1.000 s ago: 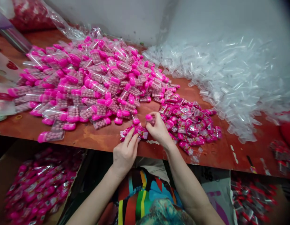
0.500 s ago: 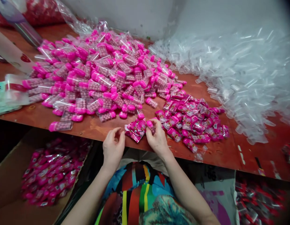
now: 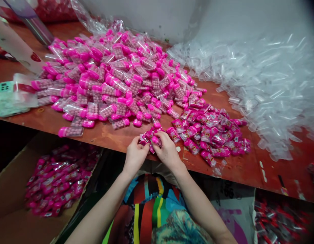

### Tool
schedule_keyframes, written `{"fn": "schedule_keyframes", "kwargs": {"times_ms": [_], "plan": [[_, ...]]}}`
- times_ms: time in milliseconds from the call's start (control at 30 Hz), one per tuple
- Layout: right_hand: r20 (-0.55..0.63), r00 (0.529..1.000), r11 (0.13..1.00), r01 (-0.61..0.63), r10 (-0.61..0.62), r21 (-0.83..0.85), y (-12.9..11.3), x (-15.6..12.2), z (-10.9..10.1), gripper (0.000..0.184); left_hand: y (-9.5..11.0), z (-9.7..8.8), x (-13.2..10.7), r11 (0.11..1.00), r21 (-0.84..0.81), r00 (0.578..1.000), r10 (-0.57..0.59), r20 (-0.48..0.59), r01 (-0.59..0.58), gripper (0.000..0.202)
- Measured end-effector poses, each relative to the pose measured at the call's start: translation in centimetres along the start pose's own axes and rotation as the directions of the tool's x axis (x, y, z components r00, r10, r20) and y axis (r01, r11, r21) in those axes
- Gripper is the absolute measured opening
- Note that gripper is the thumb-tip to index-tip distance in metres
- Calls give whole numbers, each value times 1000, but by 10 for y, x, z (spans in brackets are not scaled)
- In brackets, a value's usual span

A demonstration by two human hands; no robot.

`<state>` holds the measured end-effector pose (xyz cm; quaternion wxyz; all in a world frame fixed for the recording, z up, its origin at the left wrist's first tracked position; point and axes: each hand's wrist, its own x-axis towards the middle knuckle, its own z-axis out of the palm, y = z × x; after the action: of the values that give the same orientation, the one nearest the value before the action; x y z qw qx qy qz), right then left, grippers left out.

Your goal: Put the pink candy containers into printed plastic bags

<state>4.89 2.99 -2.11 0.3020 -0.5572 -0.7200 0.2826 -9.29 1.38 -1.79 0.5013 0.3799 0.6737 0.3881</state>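
My left hand (image 3: 135, 154) and my right hand (image 3: 166, 151) meet at the front edge of the red-brown table (image 3: 101, 135), both closed on a small stack of pink printed wrappers (image 3: 148, 135). The right fingers also pinch a pink-capped candy container (image 3: 156, 140) against that stack. Behind the hands spreads a large heap of clear candy containers with pink caps (image 3: 113, 78). Just right of my right hand lies a smaller heap of wrapped pink packs (image 3: 210, 132).
A big pile of clear empty plastic sleeves (image 3: 260, 84) fills the right of the table. A mint-green phone (image 3: 9, 100) lies at the left edge. Below the table, a cardboard box (image 3: 17, 217) holds finished pink packs (image 3: 52, 183); red packs (image 3: 276, 217) sit lower right.
My left hand has moved right and closed on the wrapper stack, joining the right hand. The view has shifted a little, so the table's contents sit further right.
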Motion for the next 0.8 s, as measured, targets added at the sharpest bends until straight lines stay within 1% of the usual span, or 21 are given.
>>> {"fn": "schedule_keyframes", "kwargs": {"times_ms": [100,233,467,633,800], "plan": [[-12,1000,999,-10,9,-41,-1,0,1,29,2,-4,-1,999,21,999,-29,45,28,34],[-25,999,999,-21,20,-34,0,0,1,26,5,-9,-1,995,52,992,-89,90,85,35],[-69,997,1000,-21,19,-21,14,-1,-9,24,7,-14,-3,993,98,989,-76,126,64,34],[-39,999,994,-9,4,-107,17,-4,-10,27,6,-23,-9,987,158,997,-48,55,39,28],[20,1000,964,2,3,-265,10,-8,-7,32,8,-26,-3,975,219,1000,-23,2,22,18]]}}
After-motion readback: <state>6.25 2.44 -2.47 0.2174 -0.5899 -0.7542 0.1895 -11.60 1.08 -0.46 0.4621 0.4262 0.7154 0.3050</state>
